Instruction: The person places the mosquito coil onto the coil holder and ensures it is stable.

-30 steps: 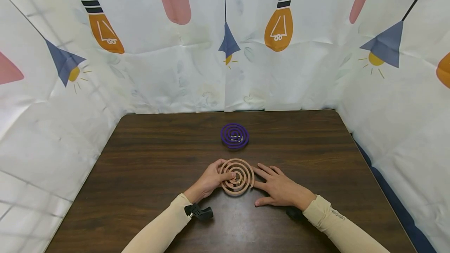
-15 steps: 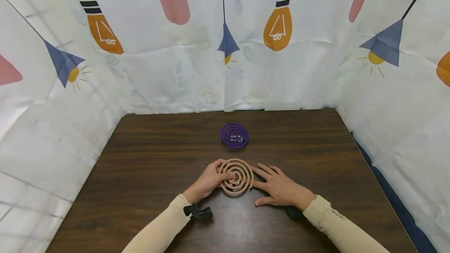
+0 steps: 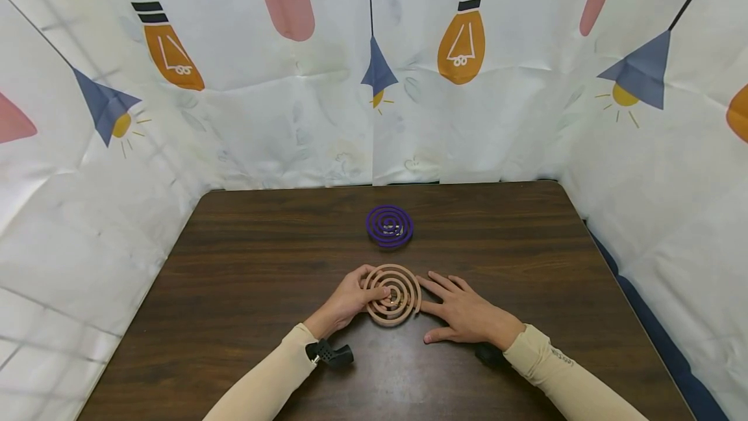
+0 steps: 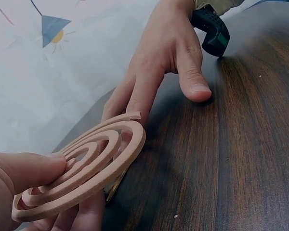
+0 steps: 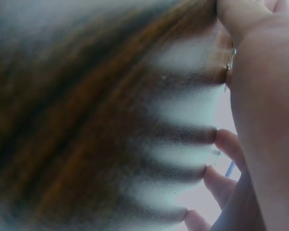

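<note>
My left hand pinches a tan mosquito coil, thumb on top near its centre and fingers underneath. In the left wrist view the coil tilts above the table, and a thin gold-coloured strip shows below its edge. My right hand rests on the table with fingers spread, its index and middle fingertips right at the coil's right rim. Farther back lies a purple mosquito coil, with a shiny metallic piece showing through its rings. The right wrist view shows several fingertips of the right hand against the tabletop.
The dark wood-grain table has rounded far corners. A white curtain printed with lamps and bulbs hangs behind it and at both sides. Black devices sit on the left wrist and under the right wrist.
</note>
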A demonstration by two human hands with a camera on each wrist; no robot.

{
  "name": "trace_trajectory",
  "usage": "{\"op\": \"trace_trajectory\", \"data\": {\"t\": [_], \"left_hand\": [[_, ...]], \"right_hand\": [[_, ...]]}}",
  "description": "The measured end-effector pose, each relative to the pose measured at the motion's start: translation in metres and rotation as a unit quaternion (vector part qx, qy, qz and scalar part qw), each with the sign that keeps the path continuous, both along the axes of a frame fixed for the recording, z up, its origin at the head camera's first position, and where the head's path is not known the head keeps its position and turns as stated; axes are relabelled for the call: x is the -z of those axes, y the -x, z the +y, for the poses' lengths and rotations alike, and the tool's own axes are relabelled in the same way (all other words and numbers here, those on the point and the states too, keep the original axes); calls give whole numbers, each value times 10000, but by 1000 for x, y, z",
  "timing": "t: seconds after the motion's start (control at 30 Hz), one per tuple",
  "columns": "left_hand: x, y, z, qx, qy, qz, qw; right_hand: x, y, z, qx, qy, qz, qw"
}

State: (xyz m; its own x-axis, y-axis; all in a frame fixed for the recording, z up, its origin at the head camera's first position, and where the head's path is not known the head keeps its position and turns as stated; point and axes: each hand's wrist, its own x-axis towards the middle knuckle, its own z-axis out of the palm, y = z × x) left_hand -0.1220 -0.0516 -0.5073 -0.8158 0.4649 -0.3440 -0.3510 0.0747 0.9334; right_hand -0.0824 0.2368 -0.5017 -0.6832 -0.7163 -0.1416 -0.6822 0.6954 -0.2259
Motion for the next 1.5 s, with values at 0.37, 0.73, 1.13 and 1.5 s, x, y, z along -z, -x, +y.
{"op": "trace_trajectory", "data": {"t": [0.37,0.73,1.13,1.5], "left_hand": [[-2,0,1,-35,-65,-51,10000],[-3,0,5,46,-103,-118,9999],[-2,-2,5,40,-142,-97,9998],[-3,-3,6,-4,-94,-37,9999]], "right_hand": [[0,-1,-1,-6,-28,74,10000],[0,-1,0,36,16,-39,10000],[-1,1,-1,25,-63,-118,9999],[0,0,-1,35,-60,-88,9999]]}}
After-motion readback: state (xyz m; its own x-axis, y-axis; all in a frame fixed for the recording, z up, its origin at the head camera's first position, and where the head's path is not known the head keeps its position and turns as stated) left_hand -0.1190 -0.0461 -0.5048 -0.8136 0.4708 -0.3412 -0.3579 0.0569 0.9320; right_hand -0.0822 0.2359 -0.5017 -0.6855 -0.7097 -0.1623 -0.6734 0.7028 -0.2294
